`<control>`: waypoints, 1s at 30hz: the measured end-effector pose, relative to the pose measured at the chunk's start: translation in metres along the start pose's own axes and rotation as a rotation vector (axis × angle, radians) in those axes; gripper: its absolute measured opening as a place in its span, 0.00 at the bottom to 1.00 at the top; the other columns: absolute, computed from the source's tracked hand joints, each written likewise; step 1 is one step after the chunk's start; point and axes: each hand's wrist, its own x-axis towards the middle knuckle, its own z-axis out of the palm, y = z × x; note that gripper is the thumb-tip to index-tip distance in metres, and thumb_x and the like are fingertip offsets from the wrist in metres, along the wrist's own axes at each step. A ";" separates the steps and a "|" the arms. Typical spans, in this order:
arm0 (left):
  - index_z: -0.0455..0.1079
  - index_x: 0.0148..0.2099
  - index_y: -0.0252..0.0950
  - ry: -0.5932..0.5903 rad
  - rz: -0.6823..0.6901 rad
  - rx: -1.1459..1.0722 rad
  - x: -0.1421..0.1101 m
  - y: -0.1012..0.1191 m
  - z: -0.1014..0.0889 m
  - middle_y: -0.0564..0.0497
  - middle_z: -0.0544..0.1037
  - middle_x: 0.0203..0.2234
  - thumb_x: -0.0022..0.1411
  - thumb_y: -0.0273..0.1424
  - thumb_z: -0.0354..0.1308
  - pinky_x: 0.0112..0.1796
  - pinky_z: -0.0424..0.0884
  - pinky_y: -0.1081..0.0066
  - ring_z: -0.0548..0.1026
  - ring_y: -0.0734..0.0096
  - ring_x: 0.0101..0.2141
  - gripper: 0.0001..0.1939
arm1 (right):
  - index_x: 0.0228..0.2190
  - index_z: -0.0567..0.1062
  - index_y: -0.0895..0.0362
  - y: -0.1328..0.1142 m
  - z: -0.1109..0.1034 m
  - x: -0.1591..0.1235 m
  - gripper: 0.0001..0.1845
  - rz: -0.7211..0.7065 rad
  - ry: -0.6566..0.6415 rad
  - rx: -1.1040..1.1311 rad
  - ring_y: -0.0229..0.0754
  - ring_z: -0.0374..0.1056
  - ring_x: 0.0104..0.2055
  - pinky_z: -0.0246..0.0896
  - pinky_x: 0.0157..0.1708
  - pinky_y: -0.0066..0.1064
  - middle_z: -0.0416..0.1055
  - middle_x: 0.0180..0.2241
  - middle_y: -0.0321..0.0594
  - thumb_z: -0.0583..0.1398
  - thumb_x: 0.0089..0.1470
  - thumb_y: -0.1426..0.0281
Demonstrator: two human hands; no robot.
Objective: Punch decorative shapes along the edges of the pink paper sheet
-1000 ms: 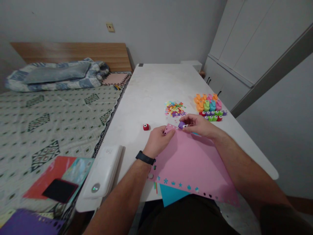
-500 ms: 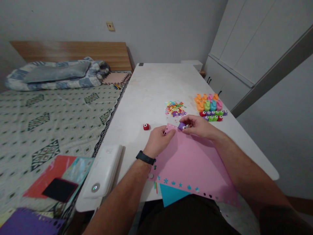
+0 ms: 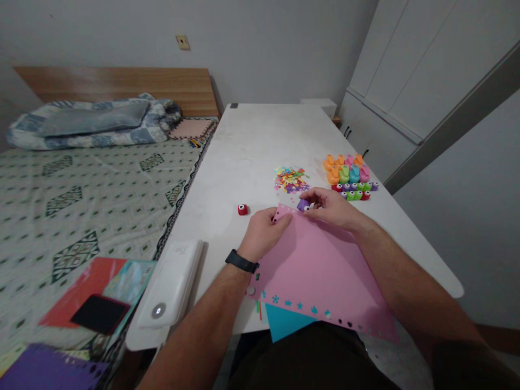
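A pink sheet of paper [image 3: 320, 265] with shaped holes along its edges lies over the table's near end. My left hand [image 3: 266, 232] grips its far left corner, thumb on top. Between the thumb and fingers of my right hand [image 3: 331, 208] is a small purple craft punch [image 3: 303, 205], at the sheet's far edge. Holes show in that edge between the two hands. Left of them a red craft punch [image 3: 242, 209] stands alone on the table. Beyond the hands lies a pile of colourful paper cutouts [image 3: 291, 180].
Rows of coloured craft punches [image 3: 349, 176] stand at the table's right side. A white device [image 3: 173, 284] with a round button lies on the near left. Blue paper [image 3: 288, 322] pokes out under the pink sheet. On the bed [image 3: 122, 200] at left are a phone [image 3: 100, 314] and coloured sheets.
My right hand and the purple craft punch have shifted very slightly along the sheet's far edge. My left hand keeps its hold on the corner.
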 end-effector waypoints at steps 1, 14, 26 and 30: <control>0.70 0.29 0.35 0.002 -0.003 0.002 0.000 0.001 0.000 0.54 0.68 0.22 0.63 0.45 0.57 0.26 0.54 0.72 0.63 0.72 0.25 0.19 | 0.48 0.76 0.55 0.001 0.000 0.000 0.25 -0.007 0.001 -0.004 0.37 0.66 0.30 0.65 0.32 0.32 0.76 0.39 0.41 0.70 0.47 0.68; 0.71 0.30 0.35 -0.011 0.020 -0.016 0.001 -0.003 0.002 0.55 0.68 0.22 0.64 0.44 0.56 0.27 0.55 0.72 0.62 0.73 0.25 0.18 | 0.48 0.77 0.56 -0.002 0.004 -0.002 0.26 0.001 -0.136 0.046 0.40 0.69 0.37 0.67 0.39 0.34 0.76 0.39 0.41 0.71 0.46 0.68; 0.74 0.33 0.34 -0.019 0.029 -0.011 0.001 -0.001 0.002 0.54 0.71 0.23 0.65 0.43 0.56 0.27 0.56 0.72 0.64 0.72 0.26 0.18 | 0.49 0.75 0.55 0.001 0.007 -0.003 0.24 -0.033 -0.219 0.155 0.40 0.71 0.40 0.67 0.44 0.36 0.76 0.41 0.41 0.70 0.49 0.66; 0.75 0.34 0.34 -0.032 0.031 -0.011 0.001 -0.003 0.002 0.53 0.72 0.24 0.65 0.43 0.56 0.28 0.57 0.72 0.65 0.72 0.27 0.17 | 0.49 0.75 0.56 0.005 0.009 -0.003 0.24 -0.020 -0.230 0.232 0.40 0.71 0.42 0.66 0.48 0.38 0.76 0.44 0.42 0.69 0.51 0.66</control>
